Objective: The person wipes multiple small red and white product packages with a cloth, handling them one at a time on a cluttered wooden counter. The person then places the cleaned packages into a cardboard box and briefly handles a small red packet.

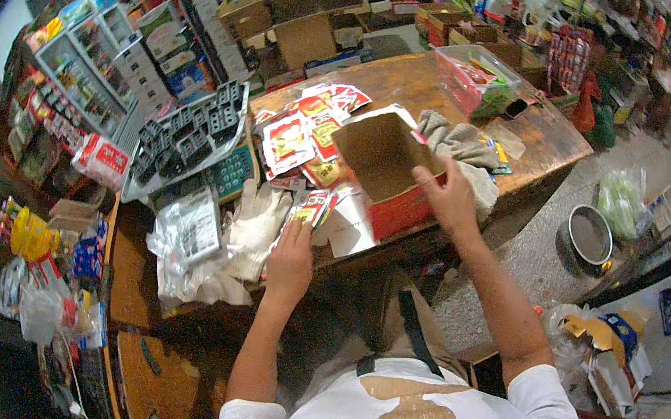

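My left hand [292,259] holds a few small printed packets [313,206] at the near edge of the wooden table. With my right hand [449,195] I grip the right rim of an open cardboard box [404,214], red outside and brown inside. The box is tilted so that its bare inner wall faces up. A spread pile of red, white and yellow packets [288,143] lies left of the box. Beneath the left side of the box shows a white flap or sheet [349,228]. White knit gloves [258,216] lie left of my left hand.
Left on the table are a tray of black plastic pieces [195,133], a calculator [234,172] and clear plastic bags [189,228]. Grey cloth gloves [454,139] and a clear plastic bin [445,71] stand beyond the box. A metal bowl [589,234] sits on the floor at right.
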A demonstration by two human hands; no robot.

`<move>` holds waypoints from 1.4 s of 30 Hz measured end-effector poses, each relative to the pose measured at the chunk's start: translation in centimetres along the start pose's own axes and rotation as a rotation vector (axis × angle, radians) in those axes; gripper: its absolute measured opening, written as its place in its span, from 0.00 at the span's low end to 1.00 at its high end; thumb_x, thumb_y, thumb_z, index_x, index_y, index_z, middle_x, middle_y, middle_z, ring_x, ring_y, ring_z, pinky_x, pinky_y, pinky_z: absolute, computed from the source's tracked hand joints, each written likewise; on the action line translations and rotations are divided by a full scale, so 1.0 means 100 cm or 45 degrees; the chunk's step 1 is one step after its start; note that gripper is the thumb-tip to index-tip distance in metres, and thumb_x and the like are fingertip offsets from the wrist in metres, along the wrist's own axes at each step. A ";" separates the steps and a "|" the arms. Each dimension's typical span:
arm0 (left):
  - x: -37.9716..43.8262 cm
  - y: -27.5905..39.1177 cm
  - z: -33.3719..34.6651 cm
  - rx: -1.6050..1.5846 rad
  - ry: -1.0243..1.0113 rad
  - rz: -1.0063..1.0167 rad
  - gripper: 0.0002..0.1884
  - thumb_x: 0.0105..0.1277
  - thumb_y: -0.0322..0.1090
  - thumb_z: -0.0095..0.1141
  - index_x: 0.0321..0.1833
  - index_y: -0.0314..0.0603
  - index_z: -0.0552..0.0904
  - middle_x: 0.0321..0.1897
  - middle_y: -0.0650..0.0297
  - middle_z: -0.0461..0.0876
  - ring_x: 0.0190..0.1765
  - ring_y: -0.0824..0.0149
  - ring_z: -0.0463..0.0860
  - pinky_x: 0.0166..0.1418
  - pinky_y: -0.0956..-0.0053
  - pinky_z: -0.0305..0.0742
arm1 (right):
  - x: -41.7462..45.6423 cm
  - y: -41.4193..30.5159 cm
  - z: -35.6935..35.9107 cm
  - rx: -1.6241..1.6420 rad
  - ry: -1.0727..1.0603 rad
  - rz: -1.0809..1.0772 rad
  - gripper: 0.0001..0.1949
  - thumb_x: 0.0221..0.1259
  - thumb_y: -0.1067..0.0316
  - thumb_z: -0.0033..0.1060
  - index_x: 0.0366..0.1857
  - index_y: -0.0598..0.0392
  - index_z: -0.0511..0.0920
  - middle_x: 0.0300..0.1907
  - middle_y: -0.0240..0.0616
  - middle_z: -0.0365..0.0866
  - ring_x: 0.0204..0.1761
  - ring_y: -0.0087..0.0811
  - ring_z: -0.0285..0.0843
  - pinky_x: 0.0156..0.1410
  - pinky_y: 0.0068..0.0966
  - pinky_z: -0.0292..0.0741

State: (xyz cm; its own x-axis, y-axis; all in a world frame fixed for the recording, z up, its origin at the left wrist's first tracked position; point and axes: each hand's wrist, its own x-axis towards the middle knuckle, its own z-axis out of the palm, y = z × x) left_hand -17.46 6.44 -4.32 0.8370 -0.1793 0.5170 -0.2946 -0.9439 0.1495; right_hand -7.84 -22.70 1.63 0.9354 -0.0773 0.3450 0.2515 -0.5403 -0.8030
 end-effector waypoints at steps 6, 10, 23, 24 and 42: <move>0.001 0.005 -0.012 -0.105 -0.031 0.022 0.20 0.66 0.26 0.54 0.61 0.35 0.74 0.58 0.44 0.77 0.61 0.43 0.77 0.63 0.55 0.74 | -0.049 -0.028 0.011 -0.168 0.138 -0.145 0.31 0.60 0.41 0.62 0.53 0.61 0.75 0.41 0.55 0.83 0.43 0.53 0.84 0.48 0.45 0.78; 0.001 0.008 -0.018 -0.139 -0.061 0.012 0.18 0.66 0.27 0.55 0.60 0.35 0.75 0.58 0.44 0.78 0.60 0.43 0.77 0.63 0.55 0.74 | -0.047 -0.017 0.008 -0.162 0.167 -0.154 0.34 0.60 0.39 0.62 0.57 0.61 0.73 0.44 0.56 0.83 0.43 0.53 0.84 0.49 0.45 0.78; 0.018 0.007 0.013 -0.310 0.082 -0.250 0.13 0.64 0.32 0.61 0.50 0.36 0.84 0.55 0.49 0.82 0.58 0.49 0.80 0.61 0.62 0.75 | -0.036 -0.004 -0.005 -0.154 0.031 -0.189 0.37 0.66 0.37 0.53 0.67 0.58 0.67 0.58 0.53 0.77 0.57 0.52 0.78 0.61 0.41 0.74; 0.016 0.003 0.013 -0.448 0.117 -0.331 0.14 0.66 0.32 0.59 0.52 0.35 0.85 0.58 0.49 0.81 0.60 0.52 0.80 0.63 0.65 0.74 | -0.036 -0.006 -0.008 -0.132 0.021 -0.176 0.36 0.66 0.38 0.54 0.67 0.59 0.68 0.57 0.53 0.77 0.58 0.51 0.78 0.61 0.40 0.74; 0.010 0.017 0.027 -0.469 0.234 -0.244 0.13 0.57 0.22 0.61 0.46 0.37 0.86 0.50 0.52 0.85 0.57 0.53 0.82 0.63 0.63 0.75 | -0.042 -0.059 -0.018 -0.031 0.106 -0.534 0.18 0.63 0.61 0.65 0.52 0.60 0.79 0.54 0.51 0.81 0.58 0.49 0.79 0.61 0.38 0.75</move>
State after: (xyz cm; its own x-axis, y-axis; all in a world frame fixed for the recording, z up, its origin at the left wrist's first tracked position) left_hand -15.88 3.89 -5.77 0.8065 0.0728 0.5867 -0.3143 -0.7877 0.5298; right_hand -13.66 -20.73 5.77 0.7297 0.0868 0.6782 0.5993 -0.5588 -0.5732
